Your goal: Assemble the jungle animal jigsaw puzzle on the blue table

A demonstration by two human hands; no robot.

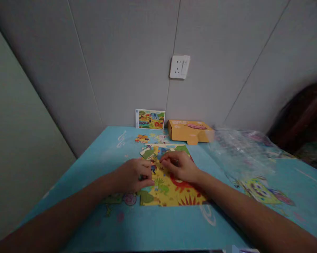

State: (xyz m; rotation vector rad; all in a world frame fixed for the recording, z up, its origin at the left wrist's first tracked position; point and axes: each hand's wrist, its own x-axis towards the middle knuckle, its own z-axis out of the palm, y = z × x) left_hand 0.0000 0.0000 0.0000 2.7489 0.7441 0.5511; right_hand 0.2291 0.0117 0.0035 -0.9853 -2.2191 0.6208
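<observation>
A partly assembled jigsaw puzzle [178,196] with a yellow ground, green plants and a red-maned lion lies flat on the table. At its left edge, my left hand [136,175] is closed with curled fingers. A small dark green bit shows between thumb and fingers; it looks like part of a puzzle piece, mostly hidden. Over the upper middle of the puzzle rests my right hand [182,165], its thumb and fingers pinched together near the surface. What it grips, if anything, is hidden. A piece [147,153] sits tilted at the puzzle's upper left corner.
A reference picture card [151,119] leans against the wall beside an orange box [188,130]. Crumpled clear plastic [239,151] lies to the right. The blue tablecloth [100,225] has printed cartoon figures. A socket [179,66] is on the wall.
</observation>
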